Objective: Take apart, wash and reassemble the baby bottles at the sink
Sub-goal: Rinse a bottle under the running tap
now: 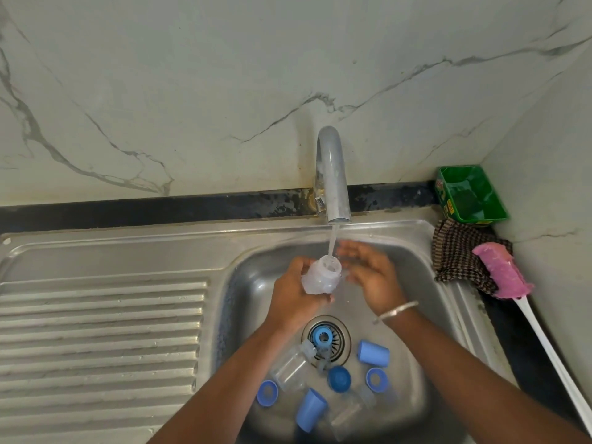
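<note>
One left hand grips bottle under tap stream.

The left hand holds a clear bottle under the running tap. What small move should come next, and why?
Probably tip the bottle to pour the water out. The left hand holds it mouth-up under the stream, so it is filling, while the right hand is open beside it, holding nothing.

Green tray at back right corner, printed label on its outer side, lettering blurred, no text legible anywhere
</note>
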A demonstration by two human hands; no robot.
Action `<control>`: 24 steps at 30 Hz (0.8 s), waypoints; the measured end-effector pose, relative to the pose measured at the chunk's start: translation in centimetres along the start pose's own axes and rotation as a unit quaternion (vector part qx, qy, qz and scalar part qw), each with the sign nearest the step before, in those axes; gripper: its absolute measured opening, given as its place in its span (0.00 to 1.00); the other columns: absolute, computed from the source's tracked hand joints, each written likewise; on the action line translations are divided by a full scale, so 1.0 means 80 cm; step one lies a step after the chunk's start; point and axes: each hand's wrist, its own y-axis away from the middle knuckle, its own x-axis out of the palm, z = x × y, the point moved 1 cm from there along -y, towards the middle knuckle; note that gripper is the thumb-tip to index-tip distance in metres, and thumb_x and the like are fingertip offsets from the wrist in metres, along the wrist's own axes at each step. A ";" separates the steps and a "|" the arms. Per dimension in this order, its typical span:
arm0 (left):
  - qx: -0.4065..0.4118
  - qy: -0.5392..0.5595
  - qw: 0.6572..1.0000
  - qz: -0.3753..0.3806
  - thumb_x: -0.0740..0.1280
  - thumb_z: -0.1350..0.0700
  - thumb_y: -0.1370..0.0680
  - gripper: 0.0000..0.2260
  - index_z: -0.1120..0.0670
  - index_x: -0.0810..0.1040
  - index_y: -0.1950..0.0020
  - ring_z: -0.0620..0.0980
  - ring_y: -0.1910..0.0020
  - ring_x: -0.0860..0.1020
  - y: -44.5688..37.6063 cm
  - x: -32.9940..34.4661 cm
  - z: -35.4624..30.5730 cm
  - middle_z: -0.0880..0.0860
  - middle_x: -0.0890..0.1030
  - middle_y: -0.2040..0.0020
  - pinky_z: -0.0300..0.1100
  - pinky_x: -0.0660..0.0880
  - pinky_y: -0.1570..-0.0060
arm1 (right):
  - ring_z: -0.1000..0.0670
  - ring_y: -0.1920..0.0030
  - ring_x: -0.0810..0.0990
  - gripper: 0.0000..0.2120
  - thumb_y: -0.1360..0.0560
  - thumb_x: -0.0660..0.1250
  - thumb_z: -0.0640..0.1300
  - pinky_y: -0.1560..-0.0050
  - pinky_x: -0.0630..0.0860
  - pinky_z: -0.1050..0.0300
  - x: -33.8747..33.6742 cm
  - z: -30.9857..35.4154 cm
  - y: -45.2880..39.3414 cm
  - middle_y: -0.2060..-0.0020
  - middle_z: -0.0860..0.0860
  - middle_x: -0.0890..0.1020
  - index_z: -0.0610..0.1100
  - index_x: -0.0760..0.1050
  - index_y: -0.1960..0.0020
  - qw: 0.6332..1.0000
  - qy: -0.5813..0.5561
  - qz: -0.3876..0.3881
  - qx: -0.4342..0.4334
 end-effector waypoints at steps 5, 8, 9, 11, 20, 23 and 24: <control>0.004 -0.026 0.998 0.061 0.80 0.60 0.36 0.27 0.44 0.79 0.41 0.44 0.51 0.80 -0.004 -0.002 -0.009 0.43 0.82 0.52 0.31 0.74 0.55 | 0.52 0.52 0.82 0.16 0.24 0.68 0.43 0.47 0.80 0.56 0.013 0.079 -0.063 0.49 0.52 0.83 0.49 0.76 0.36 0.960 0.245 -0.051 -0.122; -0.011 -0.082 0.994 0.070 0.79 0.55 0.36 0.21 0.43 0.81 0.45 0.43 0.56 0.81 -0.005 -0.006 -0.024 0.42 0.83 0.57 0.34 0.76 0.57 | 0.46 0.59 0.80 0.07 0.23 0.67 0.45 0.51 0.81 0.46 0.032 0.106 -0.095 0.63 0.48 0.79 0.46 0.75 0.59 0.923 0.366 0.001 -0.114; -0.020 -0.095 0.993 0.064 0.79 0.53 0.37 0.19 0.43 0.81 0.48 0.44 0.56 0.82 -0.006 -0.007 -0.028 0.43 0.84 0.57 0.39 0.79 0.55 | 0.46 0.62 0.78 0.16 0.22 0.67 0.44 0.53 0.81 0.46 0.035 0.108 -0.101 0.67 0.49 0.75 0.48 0.68 0.66 0.910 0.397 -0.006 -0.116; -0.043 -0.121 0.990 0.058 0.78 0.50 0.36 0.15 0.43 0.81 0.51 0.46 0.55 0.82 -0.007 -0.008 -0.035 0.45 0.84 0.56 0.43 0.79 0.54 | 0.45 0.62 0.75 0.21 0.21 0.65 0.41 0.53 0.79 0.50 0.039 0.115 -0.099 0.69 0.47 0.72 0.48 0.61 0.69 0.892 0.437 0.000 -0.116; -0.253 -0.085 0.961 0.077 0.72 0.39 0.33 0.22 0.54 0.80 0.49 0.53 0.65 0.80 -0.003 0.000 -0.048 0.58 0.83 0.57 0.42 0.79 0.67 | 0.42 0.60 0.79 0.16 0.20 0.60 0.44 0.59 0.76 0.52 0.033 0.119 -0.085 0.65 0.45 0.76 0.44 0.66 0.66 0.922 0.376 -0.041 -0.085; -0.336 -0.012 0.936 0.105 0.70 0.40 0.25 0.19 0.54 0.76 0.46 0.54 0.67 0.80 0.012 0.006 -0.051 0.61 0.80 0.59 0.44 0.81 0.64 | 0.45 0.61 0.75 0.17 0.21 0.60 0.44 0.58 0.69 0.56 0.026 0.117 -0.077 0.64 0.46 0.77 0.47 0.66 0.69 0.948 0.313 -0.033 -0.042; -0.354 0.012 0.929 0.108 0.69 0.40 0.24 0.20 0.54 0.75 0.44 0.54 0.66 0.81 0.015 0.006 -0.050 0.61 0.80 0.58 0.45 0.81 0.65 | 0.44 0.60 0.76 0.16 0.22 0.60 0.44 0.57 0.71 0.56 0.023 0.112 -0.071 0.64 0.46 0.78 0.47 0.70 0.68 0.972 0.233 -0.035 -0.020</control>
